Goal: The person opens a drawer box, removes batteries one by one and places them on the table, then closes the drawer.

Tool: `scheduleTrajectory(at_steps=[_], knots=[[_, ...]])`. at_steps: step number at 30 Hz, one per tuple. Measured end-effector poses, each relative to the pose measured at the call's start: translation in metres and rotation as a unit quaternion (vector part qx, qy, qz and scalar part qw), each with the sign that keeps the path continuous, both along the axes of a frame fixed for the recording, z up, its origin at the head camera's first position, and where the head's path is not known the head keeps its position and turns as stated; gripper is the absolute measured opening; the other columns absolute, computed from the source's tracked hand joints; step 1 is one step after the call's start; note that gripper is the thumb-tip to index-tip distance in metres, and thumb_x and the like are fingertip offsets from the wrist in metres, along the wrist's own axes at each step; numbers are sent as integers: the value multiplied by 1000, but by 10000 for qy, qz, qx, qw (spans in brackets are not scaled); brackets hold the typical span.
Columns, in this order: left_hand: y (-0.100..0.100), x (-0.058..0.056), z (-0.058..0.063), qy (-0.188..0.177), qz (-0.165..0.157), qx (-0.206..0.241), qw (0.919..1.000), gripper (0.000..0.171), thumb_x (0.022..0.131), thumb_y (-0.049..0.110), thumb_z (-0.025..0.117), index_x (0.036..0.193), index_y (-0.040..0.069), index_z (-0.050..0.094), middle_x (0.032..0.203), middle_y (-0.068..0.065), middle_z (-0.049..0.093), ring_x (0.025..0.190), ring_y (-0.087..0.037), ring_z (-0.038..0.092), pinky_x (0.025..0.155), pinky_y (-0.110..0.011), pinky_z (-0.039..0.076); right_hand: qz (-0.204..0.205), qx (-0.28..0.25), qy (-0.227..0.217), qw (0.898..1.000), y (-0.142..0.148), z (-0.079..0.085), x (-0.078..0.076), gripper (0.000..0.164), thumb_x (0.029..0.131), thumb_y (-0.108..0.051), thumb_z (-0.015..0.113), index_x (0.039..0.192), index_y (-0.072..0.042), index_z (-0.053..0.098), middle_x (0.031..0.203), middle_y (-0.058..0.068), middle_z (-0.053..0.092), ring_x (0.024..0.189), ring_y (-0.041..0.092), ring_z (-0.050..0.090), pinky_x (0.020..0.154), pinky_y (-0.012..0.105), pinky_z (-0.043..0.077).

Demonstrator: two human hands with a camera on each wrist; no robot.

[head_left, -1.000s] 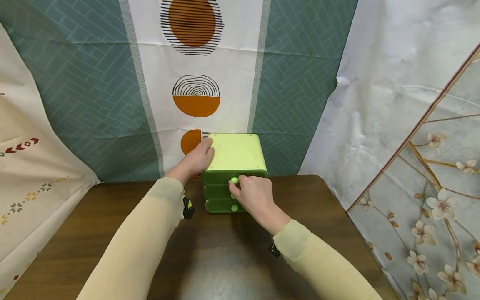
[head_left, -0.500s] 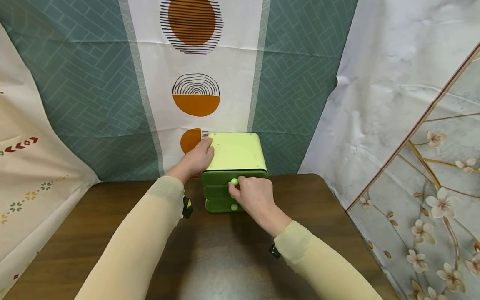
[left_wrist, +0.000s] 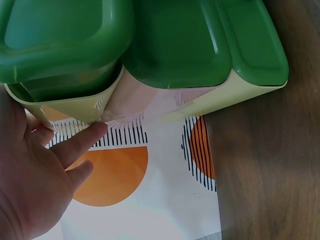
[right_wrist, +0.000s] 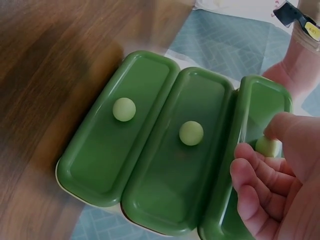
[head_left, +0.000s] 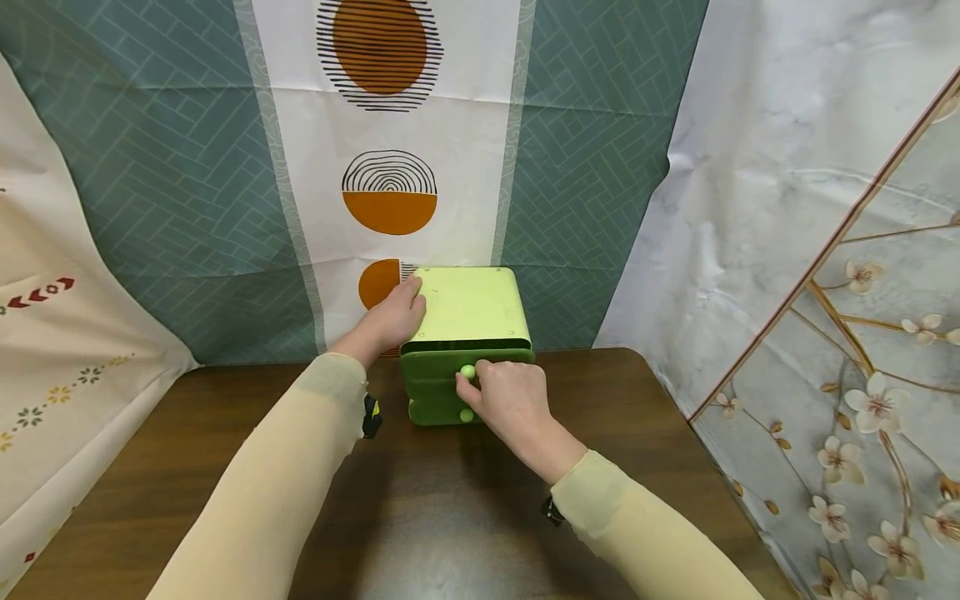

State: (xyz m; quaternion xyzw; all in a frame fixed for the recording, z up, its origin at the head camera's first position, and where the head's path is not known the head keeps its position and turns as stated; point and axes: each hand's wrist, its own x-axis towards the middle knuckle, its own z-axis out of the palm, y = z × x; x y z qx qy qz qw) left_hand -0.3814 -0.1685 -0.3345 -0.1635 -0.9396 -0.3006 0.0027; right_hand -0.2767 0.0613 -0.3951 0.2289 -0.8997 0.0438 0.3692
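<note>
cabinet (head_left: 468, 304): upright at the far side of the desk (head_left: 435, 517), in front of the cloth (head_left: 592, 167); its thin, smooth panels look stiff and probably light, so a pull could slide or tip it; steadying it at the side or top seems sensible.
top drawer (right_wrist: 265, 95): partly out, a dark gap showing behind its front; likely light and rigid, and best drawn straight.
knob (head_left: 468, 372): small, round, perhaps slippery; suits a pinch from both sides.
right hand (head_left: 517, 400): in front of the cabinet, narrowed to a pinch on the top drawer's knob, the remaining fingers curled beside it.
left hand (head_left: 390, 321): at the cabinet's upper left edge, fingers fairly straight against the side wall.
middle drawer (right_wrist: 170, 180), bottom drawer (right_wrist: 105, 155): pushed in, below the right hand.
</note>
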Motion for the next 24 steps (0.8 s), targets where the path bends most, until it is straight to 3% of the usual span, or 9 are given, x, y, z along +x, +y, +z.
scheduleTrajectory(at_steps=[8,24], knots=[[-3,-1,-4,-81,-12,127,9999,65,120,31,18,176,-2,10,184,-19,2,170,-34,1,136,-52,7,64,21,-178,9998,0,1,7,61,102,-41,76,56,-21,41,46,-7,31,40,13,31,41,28,24],[-2,-1,-5,-114,39,132,9998,66,120,34,17,177,1,9,185,-16,2,170,-33,1,135,-54,9,257,-8,22,9997,5,-1,16,60,101,-37,77,57,-21,38,48,-7,28,42,13,27,41,28,23]])
